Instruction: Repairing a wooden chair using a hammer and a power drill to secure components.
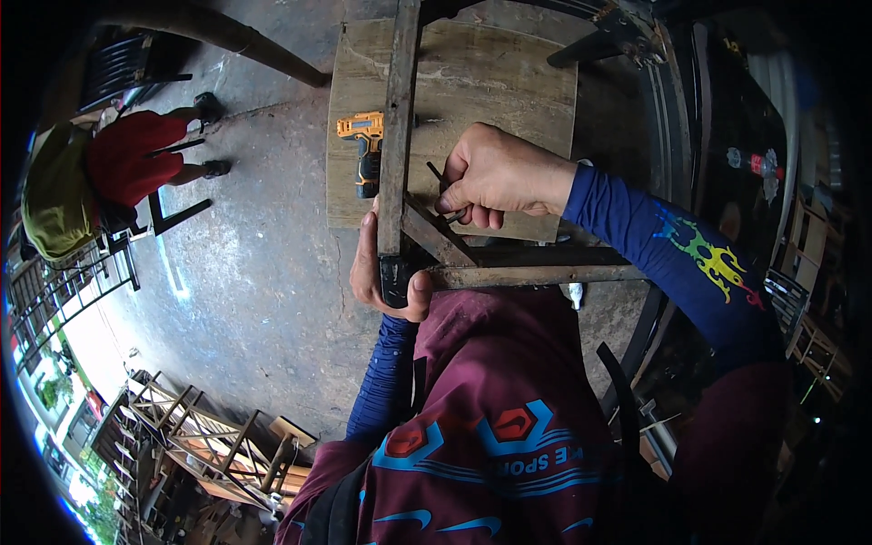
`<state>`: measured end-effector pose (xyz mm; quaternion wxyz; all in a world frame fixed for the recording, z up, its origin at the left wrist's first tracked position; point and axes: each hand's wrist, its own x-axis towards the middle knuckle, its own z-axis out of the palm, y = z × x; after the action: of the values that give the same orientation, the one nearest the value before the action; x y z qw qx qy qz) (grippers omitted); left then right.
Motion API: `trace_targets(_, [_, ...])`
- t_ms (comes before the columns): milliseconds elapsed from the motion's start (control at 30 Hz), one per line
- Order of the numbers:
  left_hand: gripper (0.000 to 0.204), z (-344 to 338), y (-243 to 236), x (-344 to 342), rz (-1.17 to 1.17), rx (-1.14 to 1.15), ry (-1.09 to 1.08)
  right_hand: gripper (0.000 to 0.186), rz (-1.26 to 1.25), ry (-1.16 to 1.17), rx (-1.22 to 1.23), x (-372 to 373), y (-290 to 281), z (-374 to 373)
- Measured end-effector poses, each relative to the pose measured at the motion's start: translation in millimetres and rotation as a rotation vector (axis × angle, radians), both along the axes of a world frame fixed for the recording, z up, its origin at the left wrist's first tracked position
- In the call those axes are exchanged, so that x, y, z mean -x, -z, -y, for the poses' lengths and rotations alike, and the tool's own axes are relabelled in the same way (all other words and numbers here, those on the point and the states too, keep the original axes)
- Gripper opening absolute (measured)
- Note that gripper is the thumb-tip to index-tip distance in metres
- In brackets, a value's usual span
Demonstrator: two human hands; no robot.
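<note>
A frame of worn bars (395,109) with a diagonal brace (436,233) stands over a wooden board (495,82). Around its black corner piece (394,280) my left hand (391,289) is closed, fingers on one side and thumb on the other. Just right of the upright bar, my right hand (480,177) pinches a thin dark rod-like tool (435,170) beside the brace; its lower end is partly hidden by my fingers. A yellow and black cordless drill (361,136) lies on the board, left of that bar.
A person in red shorts (127,150) is at the left by black metal frames (177,218). Stacked wooden and metal pieces (204,440) lie at lower left. A round pole (263,59) crosses at upper left. Dark metalwork and a red-labelled bottle (763,164) are at right.
</note>
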<state>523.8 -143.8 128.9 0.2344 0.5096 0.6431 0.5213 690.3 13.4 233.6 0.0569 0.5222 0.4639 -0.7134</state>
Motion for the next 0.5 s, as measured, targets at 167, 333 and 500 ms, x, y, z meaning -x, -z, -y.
trace_targets(167, [0.107, -6.4, -5.8, -1.1, -0.017, -0.045, -0.002, 0.018, 0.076, -0.102, -0.110, 8.7, -9.3, -2.1])
trace_targets(333, [0.088, -4.8, -4.3, 5.4, 0.034, -0.073, 0.104, 0.018, 0.003, 0.043, 0.133, 8.2, 10.0, -5.6])
trace_targets(500, [0.089, -4.6, 0.3, 3.3, 0.047, -0.079, 0.099, 0.014, -0.169, 0.051, 0.072, -1.5, 18.6, 1.7])
